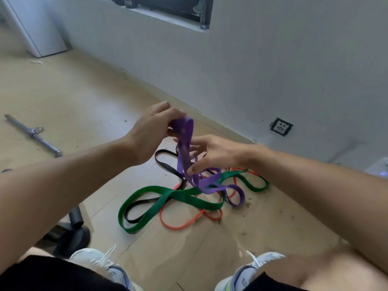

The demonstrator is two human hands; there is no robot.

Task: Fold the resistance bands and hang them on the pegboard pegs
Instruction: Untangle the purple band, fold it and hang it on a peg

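Two hands work one band: the left hand [154, 124] pinches the top bend of the purple band [184, 152], while the right hand [212, 153], fingers loosely spread, touches its strands lower down. The band hangs roughly vertical, its tail on the floor among the green band [165, 198], orange band [184, 224] and black band [168, 159]. Folding looks barely begun; no pegboard shows.

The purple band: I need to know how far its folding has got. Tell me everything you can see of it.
The purple band is a flat, wide loop of matte rubbery-looking material. The left hand grips its gathered top, lifted above the floor; the right hand touches the hanging strands with spread fingers. Its lower end still trails in loose loops over the green band, so the folding is only partly done.
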